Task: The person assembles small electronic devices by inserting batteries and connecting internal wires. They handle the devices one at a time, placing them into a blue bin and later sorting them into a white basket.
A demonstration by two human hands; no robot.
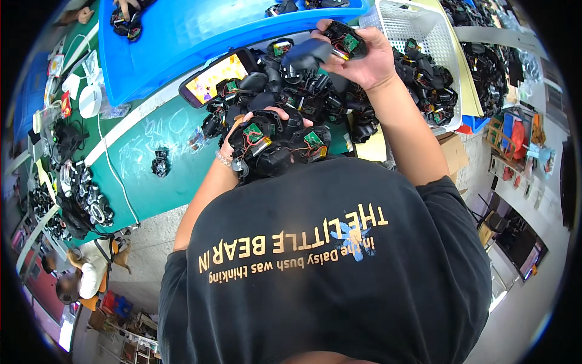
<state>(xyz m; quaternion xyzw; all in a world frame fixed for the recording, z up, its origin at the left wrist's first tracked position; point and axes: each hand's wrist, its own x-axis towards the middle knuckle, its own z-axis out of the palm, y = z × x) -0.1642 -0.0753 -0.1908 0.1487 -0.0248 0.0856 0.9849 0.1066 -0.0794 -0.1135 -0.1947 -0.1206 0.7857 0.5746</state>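
My right hand [373, 64] is raised over the right side of the bench, fingers wrapped round the edge of a black headphone ear cup [350, 43]. The cup lies opened, with a green circuit board and thin wires inside. Close to my body, my left hand [230, 142] grips another opened black ear cup [251, 134], which shows a green board, a silver battery and red wires. Some of the left fingers are hidden behind it. Beside that cup sits a similar ear cup [312, 141]; whether the two are joined cannot be made out. A heap of black headphones [315, 91] lies between my hands.
A phone [215, 79] with a bright screen leans behind the heap. Beyond it stands a blue tray [176, 54], where another person's hand [125, 7] touches black parts. At right is a white basket [418, 27] of headphones. One small black part [160, 162] lies on the green bench.
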